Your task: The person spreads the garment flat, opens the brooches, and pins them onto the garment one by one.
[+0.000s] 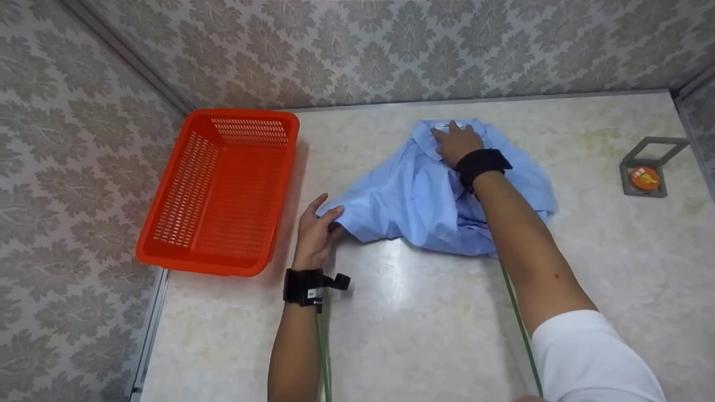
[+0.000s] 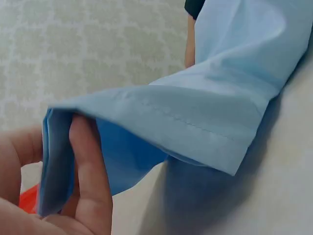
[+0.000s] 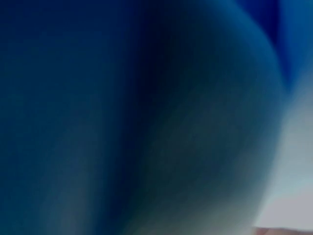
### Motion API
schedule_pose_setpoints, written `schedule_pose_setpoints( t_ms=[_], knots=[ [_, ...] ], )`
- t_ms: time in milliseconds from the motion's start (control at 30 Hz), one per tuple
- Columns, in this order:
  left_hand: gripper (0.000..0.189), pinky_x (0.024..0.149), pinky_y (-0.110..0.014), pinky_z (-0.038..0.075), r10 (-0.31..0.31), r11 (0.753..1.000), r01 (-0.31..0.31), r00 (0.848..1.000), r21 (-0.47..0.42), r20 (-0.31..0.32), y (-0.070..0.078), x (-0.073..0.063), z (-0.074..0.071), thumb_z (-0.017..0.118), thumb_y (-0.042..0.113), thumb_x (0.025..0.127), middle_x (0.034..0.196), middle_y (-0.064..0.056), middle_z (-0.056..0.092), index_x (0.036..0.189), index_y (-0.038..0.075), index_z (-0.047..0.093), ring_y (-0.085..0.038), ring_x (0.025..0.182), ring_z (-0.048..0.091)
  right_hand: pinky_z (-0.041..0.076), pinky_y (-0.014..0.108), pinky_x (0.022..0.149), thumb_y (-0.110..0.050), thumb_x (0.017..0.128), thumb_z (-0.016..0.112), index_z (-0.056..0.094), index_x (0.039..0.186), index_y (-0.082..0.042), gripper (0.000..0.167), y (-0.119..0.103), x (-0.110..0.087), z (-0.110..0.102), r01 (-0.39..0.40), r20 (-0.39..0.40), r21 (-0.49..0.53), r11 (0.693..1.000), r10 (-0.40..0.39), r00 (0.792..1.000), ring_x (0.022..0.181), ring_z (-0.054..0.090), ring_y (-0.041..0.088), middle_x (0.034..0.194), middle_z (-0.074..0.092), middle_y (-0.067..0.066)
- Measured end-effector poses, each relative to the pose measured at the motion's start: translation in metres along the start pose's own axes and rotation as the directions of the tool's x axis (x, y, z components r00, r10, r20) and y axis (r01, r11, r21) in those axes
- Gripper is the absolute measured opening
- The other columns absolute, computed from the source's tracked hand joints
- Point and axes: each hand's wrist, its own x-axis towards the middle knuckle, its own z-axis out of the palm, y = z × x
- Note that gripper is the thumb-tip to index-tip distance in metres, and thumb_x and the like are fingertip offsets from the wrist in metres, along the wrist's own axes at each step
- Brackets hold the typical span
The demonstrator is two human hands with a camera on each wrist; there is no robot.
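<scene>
A crumpled light blue shirt [image 1: 391,195] lies on the table, its collar at the far side. My left hand [image 1: 315,234] pinches the hem of a sleeve at the shirt's left end. In the left wrist view, the folded edge of the sleeve [image 2: 195,132] stands between the thumb and fingers [image 2: 90,166], lifted off the table. My right hand [image 1: 458,144] rests on the shirt near the collar, fingers spread. Dark blurred blue cloth [image 3: 73,122] covers most of the right wrist view, with a sliver of skin at its lower right corner.
An orange plastic basket [image 1: 273,223] with slotted sides stands at the table's left. On the right, a small grey frame [image 1: 642,192] stands open with an orange round piece [image 1: 645,178] in it. A patterned wall [image 1: 391,56] borders the table's back edge.
</scene>
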Motion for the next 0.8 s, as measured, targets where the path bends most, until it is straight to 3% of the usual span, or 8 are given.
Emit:
schedule_pose_setpoints(
  t_ms=[133, 267, 367, 467, 533, 600, 700, 800],
  knots=[
    [0.069, 0.065, -0.026, 0.052, 0.085, 0.995, -0.079, 0.991, 0.058, -0.104, -0.007, 0.001, -0.012, 0.070, -0.003, 0.089, 0.096, -0.008, 0.052, 0.150, 0.007, 0.038, -0.015, 0.073, 0.058, 0.041, 0.066, 0.099, -0.018, 0.104, 0.047, 0.037, 0.155, -0.007, 0.053, 0.001, 0.001, 0.001, 0.006, 0.004, -0.001, 1.000, -0.006, 1.000, 0.124, 0.039, 0.065, 0.152, 0.029, 0.038],
    [0.065, 0.075, -0.026, 0.053, 0.187, 0.964, -0.150, 0.969, 0.217, -0.159, -0.012, 0.002, -0.016, 0.066, -0.006, 0.091, 0.119, -0.013, 0.058, 0.148, 0.009, 0.039, -0.019, 0.096, 0.062, 0.041, 0.066, 0.099, -0.017, 0.104, 0.046, 0.037, 0.155, -0.007, 0.053, 0.002, 0.000, 0.001, 0.004, 0.004, -0.001, 1.000, -0.004, 1.000, 0.124, 0.039, 0.065, 0.152, 0.030, 0.038],
    [0.060, 0.085, -0.031, 0.052, 0.267, 0.907, -0.179, 0.944, 0.380, -0.193, -0.013, 0.002, -0.016, 0.065, -0.005, 0.092, 0.127, -0.013, 0.059, 0.146, 0.011, 0.042, -0.023, 0.108, 0.060, 0.044, 0.064, 0.096, -0.018, 0.105, 0.047, 0.038, 0.154, -0.006, 0.052, 0.003, -0.001, 0.000, 0.007, -0.001, -0.021, 1.000, -0.007, 1.000, 0.121, 0.042, 0.063, 0.150, 0.033, 0.037],
    [0.060, 0.089, -0.035, 0.051, 0.296, 0.849, -0.163, 0.935, 0.502, -0.197, -0.013, -0.002, -0.014, 0.064, 0.001, 0.095, 0.123, -0.013, 0.058, 0.148, 0.012, 0.040, -0.025, 0.104, 0.057, 0.045, 0.064, 0.094, -0.020, 0.105, 0.048, 0.038, 0.154, -0.007, 0.052, 0.003, -0.002, 0.000, 0.008, 0.001, -0.028, 1.000, -0.008, 1.000, 0.119, 0.044, 0.062, 0.148, 0.035, 0.037],
    [0.064, 0.094, -0.038, 0.049, 0.303, 0.795, -0.148, 0.937, 0.588, -0.175, -0.012, -0.008, -0.012, 0.065, 0.007, 0.096, 0.129, -0.012, 0.056, 0.152, 0.012, 0.035, -0.025, 0.110, 0.056, 0.045, 0.064, 0.094, -0.020, 0.105, 0.048, 0.038, 0.155, -0.007, 0.052, 0.003, -0.002, 0.001, 0.006, 0.005, -0.020, 1.000, -0.006, 1.000, 0.120, 0.043, 0.062, 0.149, 0.034, 0.037],
    [0.068, 0.104, -0.041, 0.044, 0.303, 0.723, -0.126, 0.942, 0.679, -0.148, -0.012, -0.014, -0.007, 0.065, 0.013, 0.096, 0.140, -0.013, 0.049, 0.155, 0.012, 0.030, -0.025, 0.122, 0.050, 0.044, 0.065, 0.095, -0.019, 0.105, 0.046, 0.037, 0.155, -0.007, 0.053, 0.003, -0.001, 0.001, 0.005, 0.009, -0.006, 1.000, -0.005, 1.000, 0.121, 0.042, 0.063, 0.150, 0.033, 0.037],
    [0.071, 0.114, -0.047, 0.033, 0.351, 0.557, -0.133, 0.932, 0.820, -0.088, -0.013, -0.023, 0.003, 0.067, 0.021, 0.094, 0.155, -0.015, 0.033, 0.155, 0.009, 0.033, -0.028, 0.138, 0.034, 0.044, 0.065, 0.095, -0.019, 0.105, 0.046, 0.036, 0.155, -0.007, 0.053, 0.003, -0.001, 0.001, 0.007, 0.009, -0.004, 1.000, -0.007, 1.000, 0.121, 0.042, 0.063, 0.150, 0.032, 0.037],
    [0.068, 0.113, -0.054, 0.030, 0.421, 0.395, -0.195, 0.907, 0.898, 0.012, -0.011, -0.030, 0.021, 0.072, 0.024, 0.091, 0.158, -0.021, 0.024, 0.150, 0.006, 0.043, -0.035, 0.142, 0.025, 0.044, 0.065, 0.095, -0.019, 0.105, 0.046, 0.036, 0.155, -0.008, 0.053, 0.002, -0.001, 0.000, 0.005, 0.007, -0.007, 1.000, -0.005, 1.000, 0.121, 0.043, 0.062, 0.150, 0.033, 0.037]
  ],
)
